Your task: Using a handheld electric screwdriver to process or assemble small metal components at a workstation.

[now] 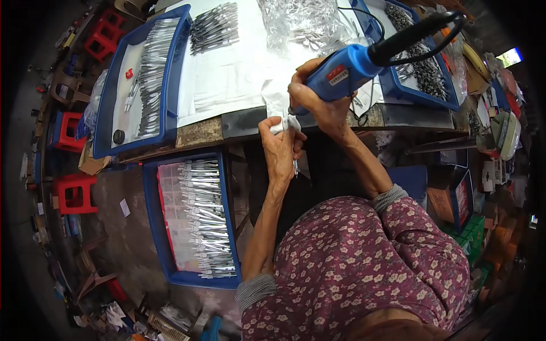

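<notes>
My right hand is wrapped round a blue corded power tool, its nose pointing down and left toward my other hand. Just below the table edge, my left hand is closed round a slim metal piece, whose thin lower end sticks out under the fingers. A white cloth or paper hangs over the edge and bunches at those fingertips. The tool's tip is close to the pinched piece; the fingers hide whether they touch.
Long metal pieces fill a blue tray at the table's left and a lower blue tray. Dark pieces lie on white paper beside a clear plastic bag. Another blue tray is at right. Red stools stand at left.
</notes>
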`<state>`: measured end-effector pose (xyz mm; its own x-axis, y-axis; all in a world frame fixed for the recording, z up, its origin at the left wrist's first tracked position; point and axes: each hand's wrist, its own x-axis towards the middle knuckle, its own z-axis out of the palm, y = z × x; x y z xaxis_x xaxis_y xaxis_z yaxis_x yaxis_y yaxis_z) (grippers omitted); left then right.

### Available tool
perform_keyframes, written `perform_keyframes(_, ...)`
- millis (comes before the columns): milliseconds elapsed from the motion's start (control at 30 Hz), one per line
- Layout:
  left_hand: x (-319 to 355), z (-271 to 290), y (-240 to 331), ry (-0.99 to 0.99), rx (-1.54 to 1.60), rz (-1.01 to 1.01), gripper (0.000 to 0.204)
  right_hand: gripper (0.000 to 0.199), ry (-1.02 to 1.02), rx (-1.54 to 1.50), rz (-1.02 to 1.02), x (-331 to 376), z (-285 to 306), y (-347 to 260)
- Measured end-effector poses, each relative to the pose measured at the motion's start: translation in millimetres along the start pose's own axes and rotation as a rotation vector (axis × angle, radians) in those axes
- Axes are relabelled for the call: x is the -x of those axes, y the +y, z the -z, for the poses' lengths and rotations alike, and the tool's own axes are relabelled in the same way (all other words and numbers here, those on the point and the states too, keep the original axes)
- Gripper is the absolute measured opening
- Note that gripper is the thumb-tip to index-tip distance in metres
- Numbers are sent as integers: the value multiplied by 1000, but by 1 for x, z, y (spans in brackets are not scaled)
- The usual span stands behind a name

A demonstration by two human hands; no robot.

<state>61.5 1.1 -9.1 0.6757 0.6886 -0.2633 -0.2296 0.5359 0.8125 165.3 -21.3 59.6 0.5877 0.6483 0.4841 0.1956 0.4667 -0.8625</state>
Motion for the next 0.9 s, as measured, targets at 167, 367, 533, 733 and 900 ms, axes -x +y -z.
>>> perform_keyframes(167,-3,1,-2,37,-54,-5,29,18,-29,31,-17,-2,-1,-14)
perform_keyframes(367,-1,0,-2,53,4,-1,30,19,-43,28,20,-1,-7,-9)
perform_keyframes(533,-1,0,-4,44,18,-15,32,20,-81,88,34,-2,-5,-8)
perform_keyframes(733,-2,0,-5,42,18,-20,32,17,-62,104,43,-3,-6,-6)
perform_keyframes(900,-1,0,-6,41,39,-31,32,17,-86,144,102,-6,-4,-5)
